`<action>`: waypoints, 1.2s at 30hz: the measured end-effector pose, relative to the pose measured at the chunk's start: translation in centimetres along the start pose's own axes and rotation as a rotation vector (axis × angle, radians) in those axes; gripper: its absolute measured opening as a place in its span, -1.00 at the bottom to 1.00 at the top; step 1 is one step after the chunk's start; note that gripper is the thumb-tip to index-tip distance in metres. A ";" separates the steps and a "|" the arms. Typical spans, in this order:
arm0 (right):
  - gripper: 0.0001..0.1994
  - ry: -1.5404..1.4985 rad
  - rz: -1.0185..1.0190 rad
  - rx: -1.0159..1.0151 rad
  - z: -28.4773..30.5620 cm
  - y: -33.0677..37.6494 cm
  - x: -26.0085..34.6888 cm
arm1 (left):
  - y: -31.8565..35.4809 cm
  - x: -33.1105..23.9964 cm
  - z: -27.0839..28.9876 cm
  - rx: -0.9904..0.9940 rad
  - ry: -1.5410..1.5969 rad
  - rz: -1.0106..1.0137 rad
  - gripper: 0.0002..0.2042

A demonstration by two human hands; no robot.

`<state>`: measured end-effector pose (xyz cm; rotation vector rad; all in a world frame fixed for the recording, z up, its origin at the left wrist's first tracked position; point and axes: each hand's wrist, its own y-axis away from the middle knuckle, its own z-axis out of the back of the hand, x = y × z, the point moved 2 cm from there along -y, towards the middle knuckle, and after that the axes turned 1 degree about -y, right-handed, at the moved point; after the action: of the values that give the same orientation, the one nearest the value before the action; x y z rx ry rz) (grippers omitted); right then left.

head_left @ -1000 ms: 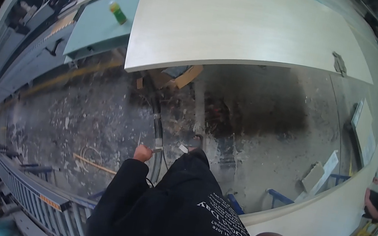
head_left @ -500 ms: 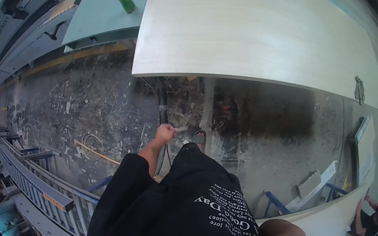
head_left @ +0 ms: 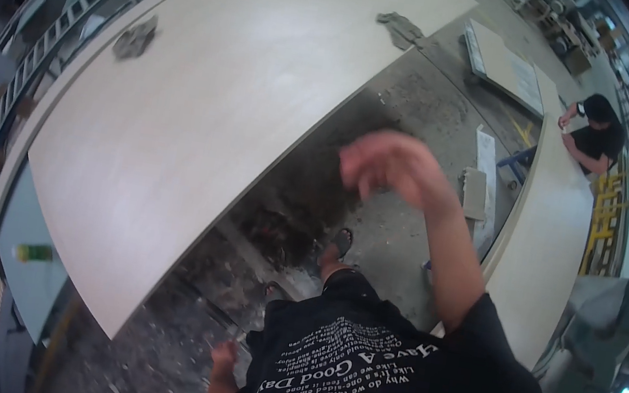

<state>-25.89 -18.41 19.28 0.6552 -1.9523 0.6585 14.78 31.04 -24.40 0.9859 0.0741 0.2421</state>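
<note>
My right hand is raised in front of me, over the gap between the big pale panel and the boards on the right. Motion smears it, but its fingers look loosely bent and apart, and nothing shows in them. Low by my left side, my left hand is closed; what it grips is too small and blurred to make out. Neither hand touches the panel. One crumpled grey cloth lies at the panel's right edge, and another grey cloth lies toward its far left side.
A green bottle stands on a pale green table at left. Long pale boards lie on the right, where another person leans over them. Offcuts rest near a blue support. Cables cross the stained floor.
My view has swung to the right, bringing the co-worker and boards closer to the middle. My right hand has risen from beside my body and reached forward. My left hand stays low.
</note>
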 end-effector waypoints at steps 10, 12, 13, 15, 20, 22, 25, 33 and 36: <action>-0.32 1.679 -0.363 -0.996 41.4 -20.6 -1.1 | 8.2 -14.4 13.8 -0.699 1.267 0.374 -0.81; -0.23 1.709 -0.535 -0.914 47.3 -19.9 0.7 | 9.7 -18.9 22.9 -0.734 1.136 0.182 -0.75; -0.25 1.891 -0.599 -0.956 36.8 -21.9 -1.2 | 13.9 -19.7 21.1 -0.797 1.261 0.207 -0.73; -0.27 1.985 -0.262 -0.494 38.6 -24.0 -5.9 | 10.5 -18.6 23.7 -1.007 1.678 0.124 -0.68; -0.61 1.524 0.145 0.162 11.5 -21.8 -14.0 | 16.3 -17.2 25.2 -1.561 2.591 0.455 -0.54; -0.68 1.117 0.008 0.243 6.2 -20.9 -16.5 | 16.5 -13.0 25.1 -1.651 2.573 0.297 -0.50; -0.62 0.541 0.043 0.148 -0.3 -21.1 -20.1 | 18.1 -4.8 28.0 -1.836 2.517 0.181 -0.52; -0.44 -0.134 -0.411 0.068 -6.1 -19.5 -25.4 | 15.2 29.1 29.7 -2.042 2.017 0.473 -0.55; -0.56 0.032 -0.441 -0.216 -9.1 -18.6 -27.0 | 11.2 39.0 30.0 -2.168 1.843 0.814 -0.58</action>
<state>3.44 -20.76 2.19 0.8939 -1.7369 0.1815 55.88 21.65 3.33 -1.6836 0.8488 1.4581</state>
